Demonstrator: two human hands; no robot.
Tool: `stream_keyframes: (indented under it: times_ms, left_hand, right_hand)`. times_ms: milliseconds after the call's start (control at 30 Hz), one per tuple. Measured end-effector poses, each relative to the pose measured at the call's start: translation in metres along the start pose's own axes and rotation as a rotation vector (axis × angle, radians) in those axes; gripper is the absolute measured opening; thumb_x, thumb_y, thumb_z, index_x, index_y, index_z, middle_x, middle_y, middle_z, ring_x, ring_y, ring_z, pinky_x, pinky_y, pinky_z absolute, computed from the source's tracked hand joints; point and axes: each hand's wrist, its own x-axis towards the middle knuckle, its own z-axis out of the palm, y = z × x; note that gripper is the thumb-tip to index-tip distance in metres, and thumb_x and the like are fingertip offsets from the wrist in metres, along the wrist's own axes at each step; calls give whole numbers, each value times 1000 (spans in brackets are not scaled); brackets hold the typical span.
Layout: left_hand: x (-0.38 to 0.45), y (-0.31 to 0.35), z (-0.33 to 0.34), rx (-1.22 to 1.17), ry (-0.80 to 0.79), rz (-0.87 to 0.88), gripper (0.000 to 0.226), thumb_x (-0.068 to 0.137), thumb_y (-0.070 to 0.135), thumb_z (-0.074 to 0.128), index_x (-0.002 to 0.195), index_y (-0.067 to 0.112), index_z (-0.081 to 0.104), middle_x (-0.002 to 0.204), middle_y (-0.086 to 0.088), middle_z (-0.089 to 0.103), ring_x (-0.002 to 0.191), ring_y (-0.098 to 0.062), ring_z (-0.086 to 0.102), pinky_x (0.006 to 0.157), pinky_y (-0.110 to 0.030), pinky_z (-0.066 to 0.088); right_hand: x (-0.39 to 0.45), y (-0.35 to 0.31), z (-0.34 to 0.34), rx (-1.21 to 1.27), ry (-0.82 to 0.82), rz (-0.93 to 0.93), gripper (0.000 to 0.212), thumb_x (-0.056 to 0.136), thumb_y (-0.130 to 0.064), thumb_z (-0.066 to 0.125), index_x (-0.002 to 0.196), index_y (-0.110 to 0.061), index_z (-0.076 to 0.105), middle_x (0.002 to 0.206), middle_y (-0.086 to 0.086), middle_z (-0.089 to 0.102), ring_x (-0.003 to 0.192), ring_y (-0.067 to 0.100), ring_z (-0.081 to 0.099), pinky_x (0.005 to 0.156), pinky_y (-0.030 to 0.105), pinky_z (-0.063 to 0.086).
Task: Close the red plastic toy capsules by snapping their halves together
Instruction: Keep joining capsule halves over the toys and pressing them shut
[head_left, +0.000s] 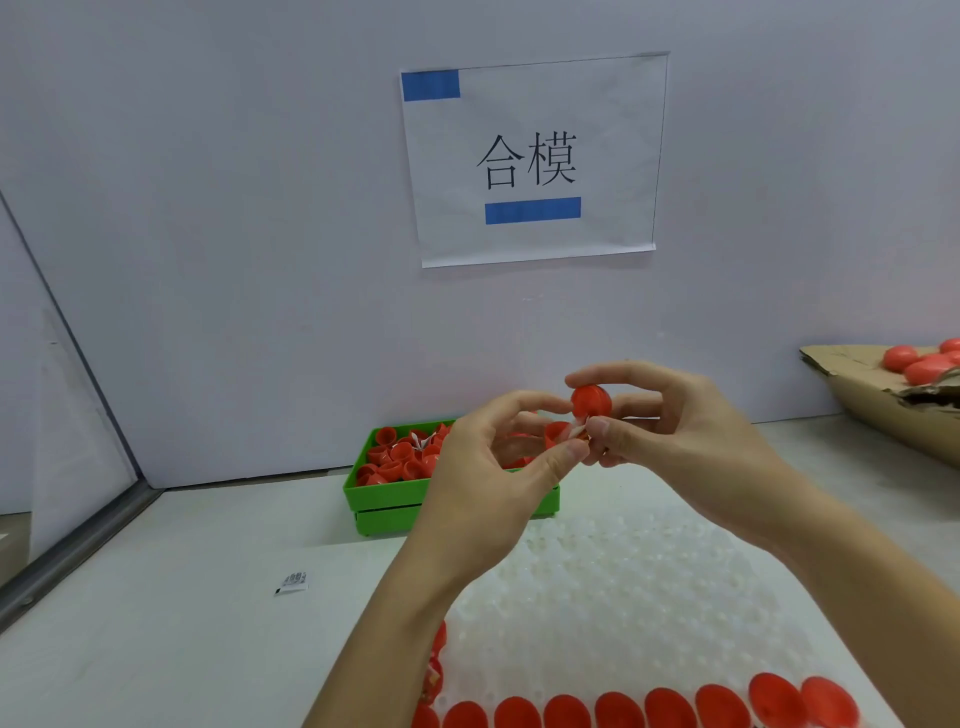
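Note:
Both my hands are raised above the table in front of the green bin. My right hand (670, 415) pinches a red capsule half (591, 400) between thumb and forefinger, dome facing me. My left hand (498, 457) pinches the other red capsule half (557, 432) just below and to the left of it. A bit of white paper shows between the two halves. The halves are close together but not joined.
A green bin (384, 499) of loose red halves stands against the wall behind my hands. A white dimpled tray (613, 582) lies in front, with a row of red capsules (618, 709) along its near edge. A cardboard box (872, 395) with red capsules is at the right. A small packet (292, 582) lies on the table.

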Motion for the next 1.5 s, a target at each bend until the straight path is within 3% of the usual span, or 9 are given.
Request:
stream_keyframes:
  times_ms: [133, 300, 467, 600, 733, 967, 1100, 1267, 1500]
  left_hand:
    - [0, 3, -4, 50, -30, 31, 32, 83, 27, 75, 111, 39, 66, 93, 5, 74, 91, -10, 73, 82, -21, 57]
    - [-1, 5, -4, 89, -52, 51, 23, 87, 21, 74, 105, 33, 68, 91, 7, 73, 84, -12, 74, 75, -23, 59]
    - [-1, 5, -2, 144, -16, 50, 24, 81, 36, 74, 102, 37, 62, 94, 6, 74, 85, -12, 74, 79, -33, 61]
    - [-1, 7, -2, 202, -6, 71, 29, 75, 44, 75, 101, 38, 62, 90, 13, 72, 82, -3, 72, 73, -19, 58]
    - [-2, 8, 0, 230, -5, 90, 30, 76, 35, 80, 101, 35, 62, 92, 18, 70, 79, 6, 69, 63, -9, 52]
    - [-2, 10, 1, 231, 12, 108, 37, 68, 44, 78, 100, 33, 63, 90, 15, 69, 76, 4, 69, 61, -10, 52]
    - [-3, 10, 3, 265, 5, 131, 33, 72, 37, 81, 98, 33, 62, 88, 21, 70, 76, 6, 69, 61, -6, 49]
    - [-3, 6, 4, 314, 6, 155, 28, 76, 25, 84, 96, 26, 65, 87, 17, 71, 76, 2, 70, 65, -8, 52]
    - [-1, 4, 4, 281, 28, 124, 29, 76, 28, 84, 98, 24, 66, 84, 12, 72, 75, 0, 71, 63, -11, 53]
  right_hand:
    - [0, 1, 1, -49, 4, -19, 26, 90, -13, 68, 111, -27, 69, 82, 3, 76, 70, 15, 71, 67, 20, 54]
    - [1, 2, 2, -55, 2, -28, 27, 89, -12, 68, 112, -27, 69, 82, 3, 76, 69, 13, 70, 66, 20, 54]
    - [2, 3, 1, -60, 9, -29, 26, 90, -14, 68, 112, -28, 69, 81, 3, 75, 68, 13, 69, 64, 22, 53]
    - [1, 3, 1, -57, -20, -8, 25, 91, -16, 67, 110, -30, 69, 84, 4, 74, 70, 16, 68, 65, 24, 54]
    - [1, 4, 2, -57, -32, 11, 23, 90, -19, 68, 110, -31, 68, 89, 5, 75, 75, 22, 69, 66, 25, 54]
    - [2, 4, 0, -24, -69, 36, 27, 85, -33, 68, 112, -31, 68, 94, 7, 75, 85, 32, 69, 69, 26, 52]
    - [1, 3, 2, -5, -79, 36, 33, 77, -48, 69, 107, -35, 69, 92, 5, 75, 76, 18, 70, 66, 23, 53]
    - [3, 6, 3, -11, -75, 42, 20, 85, -28, 74, 103, -35, 69, 88, 5, 73, 75, 18, 70, 66, 23, 52]
    - [2, 5, -3, 85, -160, 86, 25, 87, -24, 74, 109, -33, 69, 96, 11, 71, 77, 16, 68, 69, 24, 51]
